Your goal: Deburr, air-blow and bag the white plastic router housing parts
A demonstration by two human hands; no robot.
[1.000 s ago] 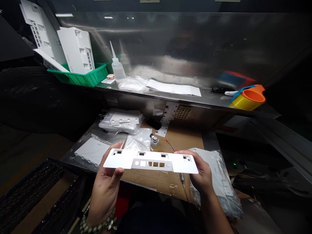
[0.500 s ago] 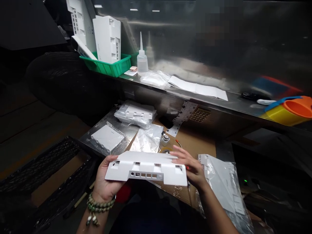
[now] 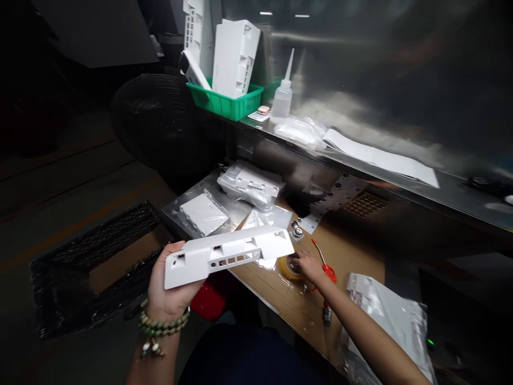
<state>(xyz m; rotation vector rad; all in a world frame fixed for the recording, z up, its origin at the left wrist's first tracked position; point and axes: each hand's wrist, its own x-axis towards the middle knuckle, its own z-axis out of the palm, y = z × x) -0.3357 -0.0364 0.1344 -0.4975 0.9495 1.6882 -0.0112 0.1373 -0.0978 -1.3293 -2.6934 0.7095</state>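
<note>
A white plastic housing [image 3: 228, 251] with a row of square port openings is tilted in the air over the table's front edge. My left hand [image 3: 170, 283] grips its left end, the thumb on top and the palm below. My right hand [image 3: 309, 266] is down at the cardboard-covered table, its fingers curled on a roll of yellowish tape [image 3: 287, 269]; the fingertips are partly hidden. Right beside that hand lies a red-handled tool [image 3: 330, 272]. A small bottle with a metal top [image 3: 296, 231] stands just behind the roll.
Bagged white housings lie at the back [image 3: 256, 184], left [image 3: 203, 214] and right [image 3: 385, 310] of the table. Above runs a metal shelf with a green bin [image 3: 228, 106], a squeeze bottle [image 3: 282, 101] and folded white paper [image 3: 380, 156]. A black crate [image 3: 60, 289] stands at lower left.
My right hand has left the housing's right end and reached down to the tape roll. The left hand still holds the housing, whose right end is now raised. The view has turned left.
</note>
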